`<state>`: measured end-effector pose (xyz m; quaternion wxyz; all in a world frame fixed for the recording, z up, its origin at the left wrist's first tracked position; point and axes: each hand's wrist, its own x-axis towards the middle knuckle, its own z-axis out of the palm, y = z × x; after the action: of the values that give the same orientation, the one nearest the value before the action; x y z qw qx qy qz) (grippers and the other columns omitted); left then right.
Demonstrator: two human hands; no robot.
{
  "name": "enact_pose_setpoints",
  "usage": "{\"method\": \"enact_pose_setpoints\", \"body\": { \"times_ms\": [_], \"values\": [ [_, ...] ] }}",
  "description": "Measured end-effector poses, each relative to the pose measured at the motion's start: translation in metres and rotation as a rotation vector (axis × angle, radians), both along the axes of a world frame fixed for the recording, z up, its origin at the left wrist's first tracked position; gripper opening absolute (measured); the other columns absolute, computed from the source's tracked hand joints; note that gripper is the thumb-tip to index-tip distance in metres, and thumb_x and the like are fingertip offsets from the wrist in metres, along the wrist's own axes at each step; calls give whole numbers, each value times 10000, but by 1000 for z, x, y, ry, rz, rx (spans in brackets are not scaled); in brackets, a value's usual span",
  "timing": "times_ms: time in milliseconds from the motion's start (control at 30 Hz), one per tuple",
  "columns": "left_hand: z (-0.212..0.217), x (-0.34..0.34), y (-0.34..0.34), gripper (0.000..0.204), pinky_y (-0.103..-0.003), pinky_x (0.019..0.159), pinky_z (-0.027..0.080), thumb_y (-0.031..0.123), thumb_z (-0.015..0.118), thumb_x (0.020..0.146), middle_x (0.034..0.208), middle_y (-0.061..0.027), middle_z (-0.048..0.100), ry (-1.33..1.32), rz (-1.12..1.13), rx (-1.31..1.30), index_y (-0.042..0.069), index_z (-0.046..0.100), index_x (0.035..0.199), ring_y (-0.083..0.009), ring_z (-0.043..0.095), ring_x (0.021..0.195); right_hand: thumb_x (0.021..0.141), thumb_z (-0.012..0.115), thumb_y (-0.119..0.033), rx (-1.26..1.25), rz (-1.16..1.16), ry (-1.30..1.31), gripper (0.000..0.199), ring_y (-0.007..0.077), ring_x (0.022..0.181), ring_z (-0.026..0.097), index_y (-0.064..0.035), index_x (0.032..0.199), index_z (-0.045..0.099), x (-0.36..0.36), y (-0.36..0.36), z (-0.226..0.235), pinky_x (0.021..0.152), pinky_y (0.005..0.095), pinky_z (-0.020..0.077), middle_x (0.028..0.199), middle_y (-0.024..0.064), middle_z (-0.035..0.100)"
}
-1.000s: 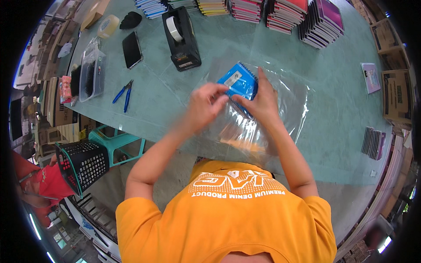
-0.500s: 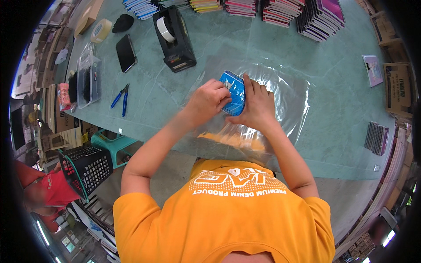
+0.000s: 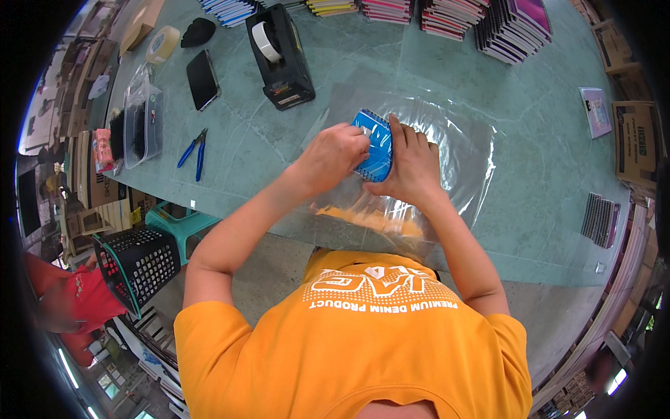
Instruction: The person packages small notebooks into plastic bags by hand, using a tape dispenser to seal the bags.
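A small blue spiral notebook [image 3: 377,143], perhaps a stack of them, lies tilted on a clear plastic sheet or bag [image 3: 464,157] on the table. My right hand [image 3: 415,166] grips its right side, fingers along the far edge and thumb at the near corner. At the left side, my left hand [image 3: 336,155] is closed, its fingertips curled against the blue cover. What those fingertips pinch is hidden. Shiny plastic shows around the notebook, but I cannot tell whether it covers the notebook too.
Beyond my hands stands a black tape dispenser [image 3: 280,59]. To the left are blue-handled cutters [image 3: 193,155], a phone [image 3: 203,80], a tape roll [image 3: 162,45] and a clear plastic box [image 3: 144,129]. Notebook stacks [image 3: 513,31] line the far edge; more notebooks [image 3: 599,220] lie right.
My left hand has shifted very slightly at the notebook's left side. The right hand keeps its grip, and the whole view has moved a little.
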<state>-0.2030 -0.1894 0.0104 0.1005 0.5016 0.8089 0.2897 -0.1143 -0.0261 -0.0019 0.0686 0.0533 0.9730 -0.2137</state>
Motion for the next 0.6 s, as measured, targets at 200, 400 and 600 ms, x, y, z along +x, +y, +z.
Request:
{"method": "enact_pose_setpoints", "body": {
  "times_ms": [200, 400, 600],
  "values": [
    [-1, 0, 2, 117, -398, 674, 460, 73, 648, 734, 736, -118, 557, 20, -19, -10, 16, 545, 736, -310, 551, 743, 435, 801, -427, 12, 7, 14, 1119, 292, 1055, 511, -15, 1358, 320, 1, 0, -1, 865, 432, 410, 1193, 133, 502],
    [-3, 7, 7, 129, -399, 665, 460, 72, 649, 735, 727, -123, 546, 40, 95, 15, 14, 533, 737, -310, 552, 738, 424, 802, -410, 11, 5, 25, 1120, 292, 1058, 510, -16, 1356, 323, 1, 0, -1, 857, 435, 415, 1188, 134, 505],
    [-6, 4, 1, 97, -376, 669, 468, 66, 660, 728, 772, -121, 569, -145, 169, 53, 22, 600, 792, -303, 566, 746, 425, 799, -394, -1, -3, 32, 1113, 298, 1067, 508, -18, 1355, 316, 1, 0, -2, 854, 448, 416, 1182, 141, 507]
  ]
}}
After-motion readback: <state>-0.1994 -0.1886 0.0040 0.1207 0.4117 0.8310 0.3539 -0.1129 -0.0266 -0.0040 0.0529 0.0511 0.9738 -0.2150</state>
